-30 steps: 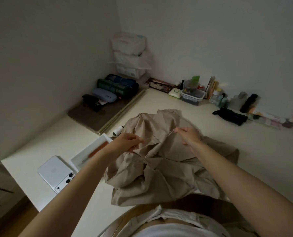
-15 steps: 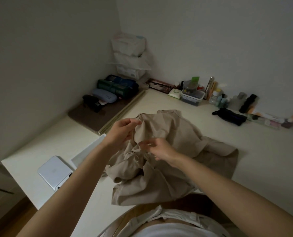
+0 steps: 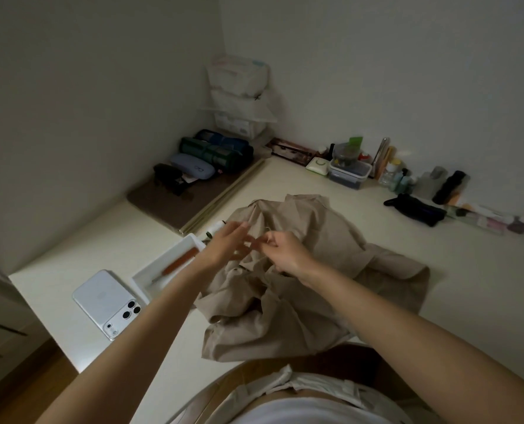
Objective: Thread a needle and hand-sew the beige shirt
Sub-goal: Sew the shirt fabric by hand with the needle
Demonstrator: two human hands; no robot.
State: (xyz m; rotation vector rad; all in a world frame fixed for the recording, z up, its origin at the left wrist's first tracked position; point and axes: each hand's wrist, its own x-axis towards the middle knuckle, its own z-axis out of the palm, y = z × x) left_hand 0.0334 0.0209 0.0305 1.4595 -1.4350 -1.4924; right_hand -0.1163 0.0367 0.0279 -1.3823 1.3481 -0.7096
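Both hands meet low over the beige shirt (image 3: 315,234), almost fingertip to fingertip. My left hand (image 3: 224,247) is blurred, its fingers spread and mostly straight, gripping nothing that I can see. My right hand (image 3: 286,254) is curled, with thumb and forefinger drawn together in a pinch just beside the left fingertips. Whatever sits in that pinch is too fine to make out, so I cannot tell what it holds, if anything.

The shirt lies crumpled in a heap on the cream desk (image 3: 468,301), directly under both hands, with its near edge reaching the desk edge by my lap.

To the left of the shirt, a white spool of thread (image 3: 215,229) lies on its side just beyond my left hand, close to the far corner of a white tray (image 3: 162,256). An orange-handled tool (image 3: 182,262) rests inside that tray. Just beside the tray, nearer to me, a white phone (image 3: 107,301) lies face down with its lenses up.

Farther back on the left, a brown mat (image 3: 162,206) carries a pale-blue glasses case (image 3: 192,169) and rolled green and blue pouches (image 3: 217,149). In the corner stands a stack of white packs (image 3: 239,78). Along the back wall sit a clear lidded container (image 3: 349,174) and small bottles (image 3: 398,179), and a black pouch (image 3: 416,209) lies on the desk in front of them, well apart from the shirt.
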